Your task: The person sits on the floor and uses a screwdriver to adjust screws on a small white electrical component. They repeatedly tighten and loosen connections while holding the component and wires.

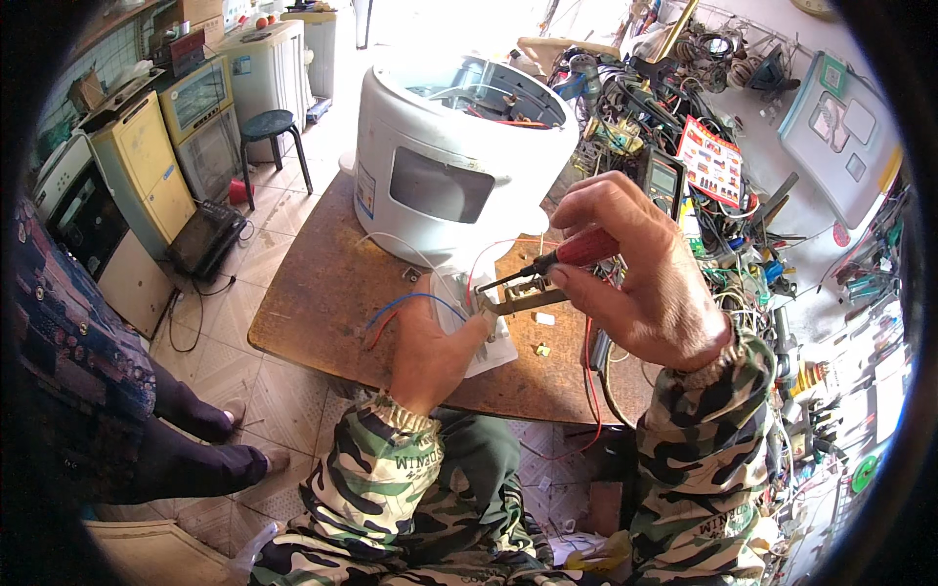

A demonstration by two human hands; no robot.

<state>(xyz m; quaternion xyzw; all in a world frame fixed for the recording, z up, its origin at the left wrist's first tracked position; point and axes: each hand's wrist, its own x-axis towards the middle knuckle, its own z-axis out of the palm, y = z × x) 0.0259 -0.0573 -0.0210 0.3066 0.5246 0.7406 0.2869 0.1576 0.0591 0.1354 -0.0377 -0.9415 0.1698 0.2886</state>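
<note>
Head view: right hand (640, 278) is pinching a red-handled screwdriver (591, 248), grip closed, tip pointing over a white plate (497, 354); left hand (432, 354) is partly covering that (closure hidden, can't tell). Plate is lying on the wooden table (311, 283).

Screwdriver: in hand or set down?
In hand: the right hand's thumb and fingers grip the red handle of the screwdriver, its shaft pointing toward the left hand. Can't tell whether the tip touches anything.

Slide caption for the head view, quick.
Right hand holding a red-handled screwdriver, left hand close by, before a white casing.
</note>
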